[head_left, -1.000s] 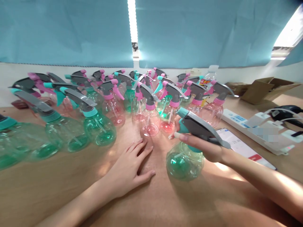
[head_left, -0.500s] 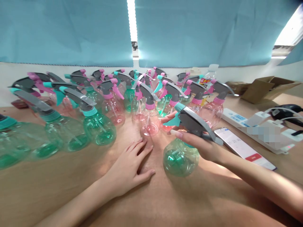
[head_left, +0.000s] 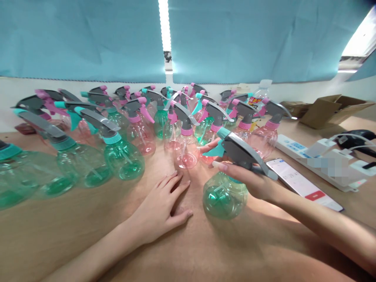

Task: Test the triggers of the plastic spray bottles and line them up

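My right hand [head_left: 249,178] is wrapped around the neck of a green spray bottle [head_left: 225,199] with a grey and turquoise trigger head; the bottle stands upright on the wooden table [head_left: 164,250]. Parts of my right fingers are hidden behind its head. Flat on the tabletop, fingers spread, lies my left hand [head_left: 160,209], holding nothing. Just beyond it is a pink spray bottle [head_left: 186,154] with a grey and pink head. To the left stands another green spray bottle [head_left: 125,160], apart from my left hand.
Several pink and green spray bottles crowd the back and left. On the right are a phone [head_left: 304,184] with a lit screen, a white power strip [head_left: 320,162] with plugs and cables, and an open cardboard box [head_left: 326,111]. A clear bottle [head_left: 263,90] stands by the wall.
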Available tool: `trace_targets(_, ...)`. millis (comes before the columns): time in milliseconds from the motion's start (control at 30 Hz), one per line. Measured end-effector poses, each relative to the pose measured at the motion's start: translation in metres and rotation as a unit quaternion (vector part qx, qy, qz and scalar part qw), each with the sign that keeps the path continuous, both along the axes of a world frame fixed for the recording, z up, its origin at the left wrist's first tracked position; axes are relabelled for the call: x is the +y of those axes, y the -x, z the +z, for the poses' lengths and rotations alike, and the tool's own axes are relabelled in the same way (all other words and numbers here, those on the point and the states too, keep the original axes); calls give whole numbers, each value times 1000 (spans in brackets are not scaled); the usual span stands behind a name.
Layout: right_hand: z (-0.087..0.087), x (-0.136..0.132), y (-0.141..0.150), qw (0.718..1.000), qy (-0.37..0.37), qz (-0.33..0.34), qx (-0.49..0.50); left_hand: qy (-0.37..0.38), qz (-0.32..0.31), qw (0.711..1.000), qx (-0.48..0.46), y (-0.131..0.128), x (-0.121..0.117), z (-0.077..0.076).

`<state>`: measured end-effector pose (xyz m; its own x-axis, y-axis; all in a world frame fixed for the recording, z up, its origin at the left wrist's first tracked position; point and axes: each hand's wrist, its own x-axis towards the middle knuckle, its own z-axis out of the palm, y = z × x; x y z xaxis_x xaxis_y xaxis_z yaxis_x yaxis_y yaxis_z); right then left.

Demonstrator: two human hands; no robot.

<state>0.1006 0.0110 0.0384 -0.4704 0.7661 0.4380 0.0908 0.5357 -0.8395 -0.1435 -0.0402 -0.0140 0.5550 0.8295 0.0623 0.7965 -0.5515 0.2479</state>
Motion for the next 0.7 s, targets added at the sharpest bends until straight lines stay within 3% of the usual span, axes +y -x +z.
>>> trace_targets(700,-2,0,-1,1000,6,0,-10,-2,-2,1000,1,1,0,0)
